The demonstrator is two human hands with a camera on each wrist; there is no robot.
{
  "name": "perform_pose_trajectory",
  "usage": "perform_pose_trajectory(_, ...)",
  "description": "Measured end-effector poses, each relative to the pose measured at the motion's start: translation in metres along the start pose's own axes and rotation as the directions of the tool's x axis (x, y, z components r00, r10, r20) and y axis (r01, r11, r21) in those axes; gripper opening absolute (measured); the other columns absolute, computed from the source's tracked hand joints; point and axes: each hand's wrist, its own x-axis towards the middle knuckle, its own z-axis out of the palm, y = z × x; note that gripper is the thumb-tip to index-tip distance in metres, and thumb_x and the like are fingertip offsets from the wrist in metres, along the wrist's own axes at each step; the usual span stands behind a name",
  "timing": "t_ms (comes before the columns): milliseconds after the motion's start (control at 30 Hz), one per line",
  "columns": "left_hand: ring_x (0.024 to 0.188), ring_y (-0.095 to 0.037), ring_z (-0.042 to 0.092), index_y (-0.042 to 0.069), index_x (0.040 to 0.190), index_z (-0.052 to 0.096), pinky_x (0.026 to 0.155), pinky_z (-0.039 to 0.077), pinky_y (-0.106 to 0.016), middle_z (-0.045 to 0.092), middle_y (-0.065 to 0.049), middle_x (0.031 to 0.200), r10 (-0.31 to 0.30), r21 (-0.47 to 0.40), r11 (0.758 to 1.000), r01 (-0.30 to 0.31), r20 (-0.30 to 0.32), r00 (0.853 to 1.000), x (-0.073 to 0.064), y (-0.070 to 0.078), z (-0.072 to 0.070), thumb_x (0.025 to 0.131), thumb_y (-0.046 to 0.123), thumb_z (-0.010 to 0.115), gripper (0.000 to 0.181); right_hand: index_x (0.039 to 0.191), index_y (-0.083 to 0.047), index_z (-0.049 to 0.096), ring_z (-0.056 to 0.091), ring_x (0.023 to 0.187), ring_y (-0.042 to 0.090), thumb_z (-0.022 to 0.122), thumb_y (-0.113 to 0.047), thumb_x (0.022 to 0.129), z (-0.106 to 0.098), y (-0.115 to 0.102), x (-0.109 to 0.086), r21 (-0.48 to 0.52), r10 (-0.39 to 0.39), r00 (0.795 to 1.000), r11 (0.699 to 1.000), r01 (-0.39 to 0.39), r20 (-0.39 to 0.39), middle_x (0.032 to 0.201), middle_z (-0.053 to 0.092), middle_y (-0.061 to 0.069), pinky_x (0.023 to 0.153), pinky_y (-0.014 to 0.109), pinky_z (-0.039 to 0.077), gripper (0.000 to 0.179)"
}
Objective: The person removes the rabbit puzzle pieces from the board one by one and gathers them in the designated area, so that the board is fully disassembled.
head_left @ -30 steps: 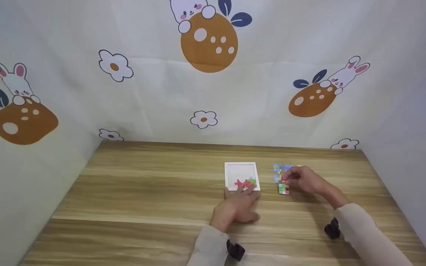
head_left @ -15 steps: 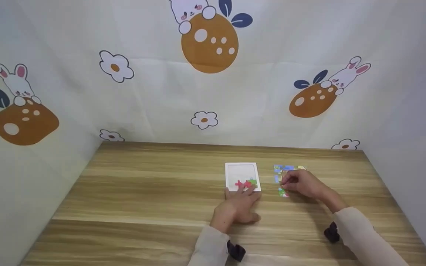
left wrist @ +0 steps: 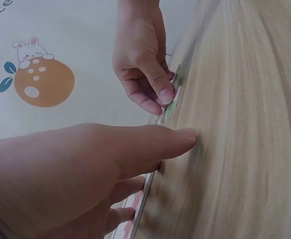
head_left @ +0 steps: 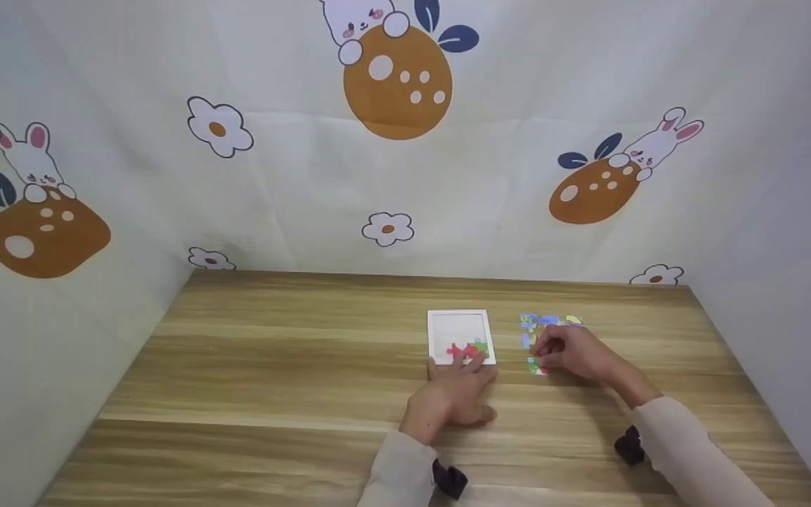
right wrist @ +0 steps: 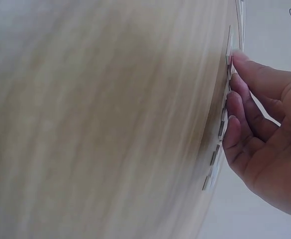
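My left hand [head_left: 451, 398] rests with spread fingers on the near edge of a white puzzle frame [head_left: 456, 311]. Inside the frame, red puzzle pieces [head_left: 455, 350] and a green one [head_left: 481, 347] lie along the near side, partly under the fingertips. To the right, my right hand [head_left: 574, 350] bends over loose pieces, thumb and fingers brought together at a green-and-red puzzle piece [head_left: 533, 367]. The left wrist view shows the right thumb against that green piece [left wrist: 172, 106]. In the right wrist view the thumb touches the piece's edge [right wrist: 229, 59]; the other fingers are curled.
Several blue and yellow puzzle pieces [head_left: 550, 320] lie on the wooden table [head_left: 272, 366] beyond the right hand, partly covered by it. A printed cloth [head_left: 293, 176] stands behind the table and at both sides. Dark straps [head_left: 450, 479] hang at the sleeves.
The right hand has moved slightly toward the person, from the middle loose pieces onto the green-and-red piece, which has shifted a little and is more covered. The left hand stays on the frame.
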Motion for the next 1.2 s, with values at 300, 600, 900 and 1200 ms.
perform_pose_trajectory(300, 0.154, -0.03, 0.026, 0.029, 0.148, 0.049, 0.119, 0.019, -0.07, 0.031, 0.001, 0.166, 0.031, 0.021, 0.999, -0.03, -0.039, 0.999, -0.001, 0.011, -0.003, 0.094, 0.04, 0.064, 0.058, 0.096, -0.007, 0.072, 0.061, 0.086, 0.012, 0.075, -0.018, 0.089, 0.006, -0.015, 0.013, 0.005, 0.05, 0.998, 0.999, -0.05, -0.023, 0.094, 0.072, 0.004, 0.075, 0.017, 0.051, 0.013)
perform_pose_trajectory(600, 0.153, -0.027, 0.03, 0.029, 0.15, 0.047, 0.118, 0.023, -0.069, 0.034, 0.006, 0.164, 0.055, 0.093, 0.995, -0.048, -0.07, 0.996, 0.001, 0.018, 0.003, 0.097, 0.041, 0.06, 0.055, 0.103, -0.009, 0.073, 0.062, 0.089, 0.013, 0.067, -0.017, 0.096, 0.016, -0.035, 0.032, 0.013, 0.068, 0.997, 0.998, -0.068, -0.024, 0.1, 0.072, 0.005, 0.08, 0.026, 0.053, 0.012)
perform_pose_trajectory(900, 0.154, -0.026, 0.027, 0.028, 0.152, 0.042, 0.117, 0.024, -0.07, 0.031, 0.005, 0.165, 0.057, 0.098, 0.994, -0.049, -0.08, 0.995, 0.004, 0.017, 0.005, 0.098, 0.042, 0.06, 0.059, 0.102, -0.006, 0.074, 0.061, 0.087, 0.014, 0.066, -0.013, 0.097, 0.03, -0.051, 0.052, 0.025, 0.058, 0.998, 0.998, -0.058, -0.036, 0.097, 0.071, 0.006, 0.077, 0.026, 0.051, 0.012)
perform_pose_trajectory(1200, 0.155, -0.022, 0.025, 0.027, 0.156, 0.037, 0.115, 0.024, -0.073, 0.03, 0.008, 0.165, 0.051, 0.029, 0.998, -0.05, -0.059, 0.997, 0.005, 0.01, 0.004, 0.097, 0.041, 0.061, 0.065, 0.103, -0.008, 0.075, 0.061, 0.087, 0.015, 0.067, -0.013, 0.096, 0.045, -0.058, 0.068, 0.008, 0.044, 0.999, 0.999, -0.044, 0.007, 0.096, 0.072, 0.005, 0.082, 0.033, 0.054, 0.012)
